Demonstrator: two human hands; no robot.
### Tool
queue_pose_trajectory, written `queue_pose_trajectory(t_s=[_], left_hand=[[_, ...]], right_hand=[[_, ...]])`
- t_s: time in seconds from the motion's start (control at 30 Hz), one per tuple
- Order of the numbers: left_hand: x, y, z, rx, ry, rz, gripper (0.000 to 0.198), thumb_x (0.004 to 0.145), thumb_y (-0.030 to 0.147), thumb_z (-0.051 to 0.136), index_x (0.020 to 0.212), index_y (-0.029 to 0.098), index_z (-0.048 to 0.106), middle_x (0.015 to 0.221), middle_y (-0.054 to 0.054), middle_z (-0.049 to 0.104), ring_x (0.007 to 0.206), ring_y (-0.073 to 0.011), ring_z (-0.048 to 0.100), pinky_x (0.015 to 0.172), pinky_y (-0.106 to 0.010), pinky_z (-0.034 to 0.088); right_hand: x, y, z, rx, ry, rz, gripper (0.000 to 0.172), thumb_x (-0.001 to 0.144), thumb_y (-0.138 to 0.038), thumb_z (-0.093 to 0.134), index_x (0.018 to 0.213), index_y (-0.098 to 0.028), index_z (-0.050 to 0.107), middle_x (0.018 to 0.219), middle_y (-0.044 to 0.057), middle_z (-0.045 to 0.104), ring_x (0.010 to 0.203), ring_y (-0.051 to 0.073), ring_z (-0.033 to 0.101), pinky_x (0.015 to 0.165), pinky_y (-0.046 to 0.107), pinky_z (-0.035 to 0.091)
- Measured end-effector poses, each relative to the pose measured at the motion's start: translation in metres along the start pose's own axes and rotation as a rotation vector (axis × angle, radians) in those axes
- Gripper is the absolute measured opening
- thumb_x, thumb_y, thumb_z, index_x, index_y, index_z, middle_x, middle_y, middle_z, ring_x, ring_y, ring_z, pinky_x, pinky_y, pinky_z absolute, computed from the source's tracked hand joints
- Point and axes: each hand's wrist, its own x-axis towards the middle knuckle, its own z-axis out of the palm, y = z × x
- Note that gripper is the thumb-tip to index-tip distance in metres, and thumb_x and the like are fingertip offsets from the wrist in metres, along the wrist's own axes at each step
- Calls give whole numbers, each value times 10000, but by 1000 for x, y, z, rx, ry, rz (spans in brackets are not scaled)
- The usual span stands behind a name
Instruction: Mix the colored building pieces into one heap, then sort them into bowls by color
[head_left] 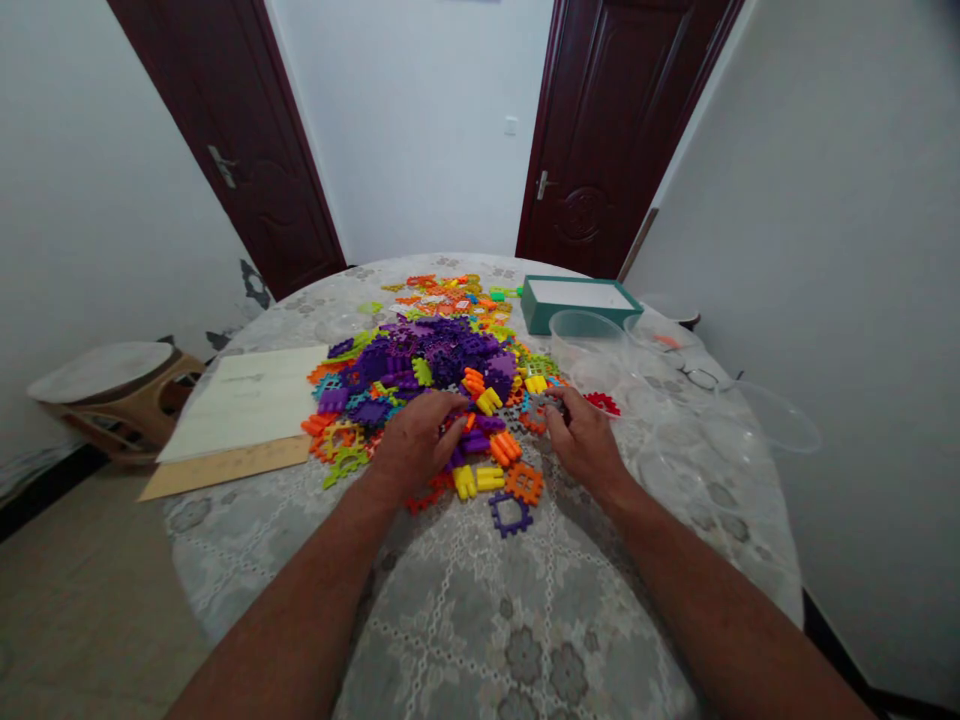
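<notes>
My left hand rests at the near edge of a pile of plastic building pieces, fingers bent and thumb apart from the forefinger, with nothing clearly visible in its grasp. Purple toothed pieces make up the middle of the pile. On its right side, my right hand has thumb and forefinger closed around what looks like a small grey toothed piece. Between the hands lie an orange peg-like piece, yellow ones and an orange square piece. A purple open-centred piece lies nearest me.
Clear plastic tubs and lids stand at the right, with a red toothed piece beside them. A green box sits behind. White paper lies at the left on the patterned tablecloth; a wooden stool stands beyond.
</notes>
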Motion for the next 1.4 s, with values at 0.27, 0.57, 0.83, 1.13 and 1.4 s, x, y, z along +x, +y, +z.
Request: queue_pose_trajectory(t_s=[0.27, 0.57, 0.83, 1.13, 1.4], left_hand=[[-3, 14, 21, 130, -195, 187, 332, 920, 241, 742, 1250, 285, 737, 1205, -90, 745, 1200, -285, 623, 1079, -503, 461], [0, 9, 17, 242, -133, 149, 134, 1005, 228, 588, 1017, 193, 717, 1009, -100, 732, 1021, -264, 622, 986, -457, 495], [1, 0, 1, 175, 176, -28, 212, 1044, 317, 511, 1156, 207, 653, 1093, -109, 715, 1066, -274, 636, 1005, -449, 500], [-2, -17, 0, 288, 32, -30, 335, 951, 327, 650, 1260, 201, 668, 1211, -132, 707, 1178, -322, 615, 1059, -498, 485], [-2, -11, 16, 378, -4, -115, 424, 946, 532, 686, 1225, 212, 693, 1197, -135, 684, 1196, -337, 569, 1034, -499, 452]], right_hand=[[0, 4, 7, -127, -142, -36, 287, 982, -284, 508, 1192, -187, 678, 1116, 108, 769, 994, 232, 701, 893, 325, 480], [3, 10, 3, -216, -273, -23, 261, 1002, -287, 516, 1152, -189, 707, 1049, 97, 780, 958, 225, 707, 828, 296, 454], [1, 7, 5, -140, -175, -52, 251, 1000, -298, 497, 1125, -198, 690, 998, 85, 771, 890, 221, 693, 787, 303, 454], [-4, -5, 6, -40, -116, -92, 215, 1000, -309, 511, 1077, -195, 675, 986, 87, 756, 899, 234, 696, 793, 321, 460], [-6, -2, 10, -29, -134, -160, 199, 1005, -289, 524, 1084, -194, 680, 1008, 95, 754, 925, 235, 700, 839, 329, 485]])
